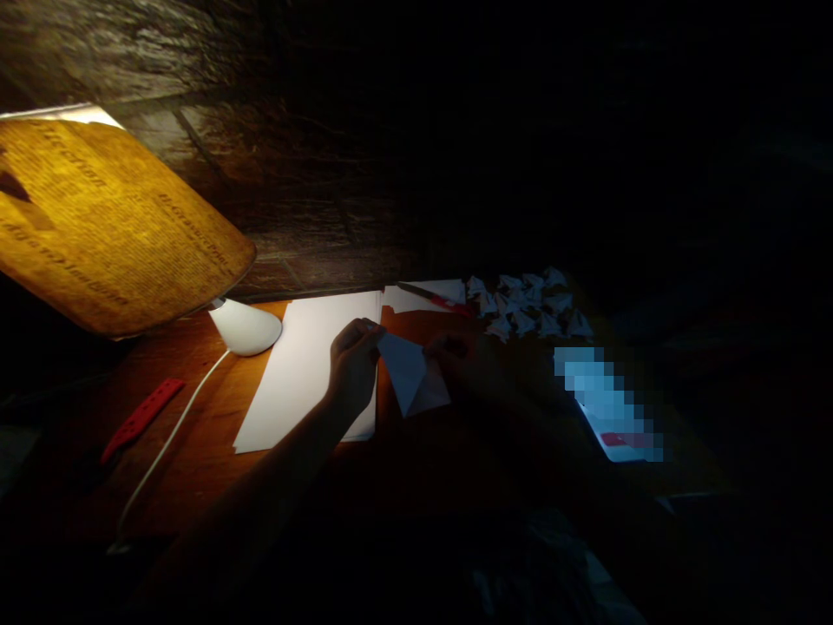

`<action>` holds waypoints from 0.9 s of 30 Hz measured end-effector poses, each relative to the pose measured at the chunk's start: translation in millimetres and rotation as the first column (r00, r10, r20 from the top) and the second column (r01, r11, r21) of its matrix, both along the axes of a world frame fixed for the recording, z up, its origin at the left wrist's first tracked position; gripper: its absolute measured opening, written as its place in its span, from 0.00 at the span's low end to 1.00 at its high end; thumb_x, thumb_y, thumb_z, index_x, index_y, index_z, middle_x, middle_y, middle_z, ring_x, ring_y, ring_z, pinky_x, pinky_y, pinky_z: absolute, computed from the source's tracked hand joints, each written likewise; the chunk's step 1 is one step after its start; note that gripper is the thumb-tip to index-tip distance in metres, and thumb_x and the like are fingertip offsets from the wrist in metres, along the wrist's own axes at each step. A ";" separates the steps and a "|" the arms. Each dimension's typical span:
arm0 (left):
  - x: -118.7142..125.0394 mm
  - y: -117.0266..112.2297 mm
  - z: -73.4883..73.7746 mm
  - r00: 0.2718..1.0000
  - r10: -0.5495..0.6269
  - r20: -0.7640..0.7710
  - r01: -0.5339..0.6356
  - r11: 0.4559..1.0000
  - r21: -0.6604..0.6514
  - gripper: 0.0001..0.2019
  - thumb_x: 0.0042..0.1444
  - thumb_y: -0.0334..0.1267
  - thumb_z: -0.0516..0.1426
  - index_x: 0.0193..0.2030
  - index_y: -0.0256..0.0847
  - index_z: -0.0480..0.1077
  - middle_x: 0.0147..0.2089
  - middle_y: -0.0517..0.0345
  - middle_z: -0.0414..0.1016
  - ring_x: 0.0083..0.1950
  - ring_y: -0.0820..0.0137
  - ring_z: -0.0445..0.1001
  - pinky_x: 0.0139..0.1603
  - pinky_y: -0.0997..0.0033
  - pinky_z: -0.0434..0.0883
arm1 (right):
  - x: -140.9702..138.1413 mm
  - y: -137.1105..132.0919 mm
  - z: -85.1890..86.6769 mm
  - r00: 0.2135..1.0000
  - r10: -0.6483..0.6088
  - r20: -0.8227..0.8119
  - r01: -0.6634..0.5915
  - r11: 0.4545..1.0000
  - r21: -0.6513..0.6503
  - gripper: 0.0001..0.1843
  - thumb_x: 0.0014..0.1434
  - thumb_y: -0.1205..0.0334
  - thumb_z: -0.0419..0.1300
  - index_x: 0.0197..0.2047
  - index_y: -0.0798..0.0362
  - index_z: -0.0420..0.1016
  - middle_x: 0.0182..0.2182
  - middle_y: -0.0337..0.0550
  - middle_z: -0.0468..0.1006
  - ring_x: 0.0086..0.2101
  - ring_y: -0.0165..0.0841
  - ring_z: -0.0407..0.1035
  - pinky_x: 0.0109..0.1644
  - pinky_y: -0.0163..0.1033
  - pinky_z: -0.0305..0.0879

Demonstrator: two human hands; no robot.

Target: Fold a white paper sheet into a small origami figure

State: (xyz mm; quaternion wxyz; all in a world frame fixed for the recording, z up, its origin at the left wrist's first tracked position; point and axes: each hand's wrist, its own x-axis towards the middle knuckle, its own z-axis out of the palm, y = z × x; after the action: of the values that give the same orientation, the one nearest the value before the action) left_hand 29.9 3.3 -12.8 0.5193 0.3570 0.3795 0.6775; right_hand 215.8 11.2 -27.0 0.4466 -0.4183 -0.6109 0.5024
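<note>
My left hand (353, 365) pinches the upper left corner of a small folded white paper (411, 375) held just above the wooden table (195, 451). In shadow, my right hand (465, 360) grips the same paper at its right edge. A stack of white sheets (305, 369) lies under and left of my left hand. A heap of several small folded paper pieces (530, 304) sits behind my right hand.
A lamp with a yellow printed shade (104, 221) and white base (245, 326) stands at the left, its white cord (166, 443) trailing forward. A red strip (140, 418) lies near the cord. A red-handled tool (433, 299) rests on paper. A lit phone screen (608, 404) glows at right.
</note>
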 end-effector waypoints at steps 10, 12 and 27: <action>1.6 -2.3 1.1 1.000 0.022 -0.001 -0.022 0.999 -0.040 0.15 0.43 0.34 0.69 0.19 0.38 0.65 0.26 0.62 0.66 0.28 0.78 0.65 0.26 0.78 0.63 | 0.4 -0.7 2.3 0.999 0.005 0.032 -0.005 1.000 -0.007 0.07 0.56 0.58 0.63 0.30 0.51 0.76 0.30 0.41 0.79 0.33 0.34 0.72 0.39 0.39 0.67; 1.2 -1.9 1.0 1.000 0.025 -0.018 -0.025 0.999 -0.047 0.15 0.43 0.35 0.69 0.19 0.39 0.66 0.26 0.62 0.66 0.27 0.78 0.65 0.26 0.78 0.63 | 0.2 -0.6 1.5 1.000 0.011 0.029 -0.011 1.000 -0.002 0.07 0.57 0.58 0.63 0.30 0.51 0.76 0.30 0.41 0.80 0.34 0.34 0.73 0.40 0.40 0.68; -5.8 4.1 0.1 0.997 0.071 0.010 -0.070 0.997 -0.017 0.13 0.45 0.34 0.68 0.22 0.39 0.67 0.27 0.63 0.67 0.31 0.76 0.68 0.34 0.77 0.68 | -0.5 0.2 0.8 1.000 -0.006 0.006 0.006 0.999 -0.043 0.08 0.56 0.57 0.63 0.29 0.52 0.77 0.30 0.41 0.80 0.32 0.34 0.73 0.39 0.39 0.67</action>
State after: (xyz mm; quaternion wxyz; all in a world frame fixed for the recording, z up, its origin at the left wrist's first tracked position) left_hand 24.1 7.4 -12.7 0.5000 0.3355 0.3948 0.6940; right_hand 215.3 11.4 -26.2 0.4372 -0.4313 -0.5999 0.5128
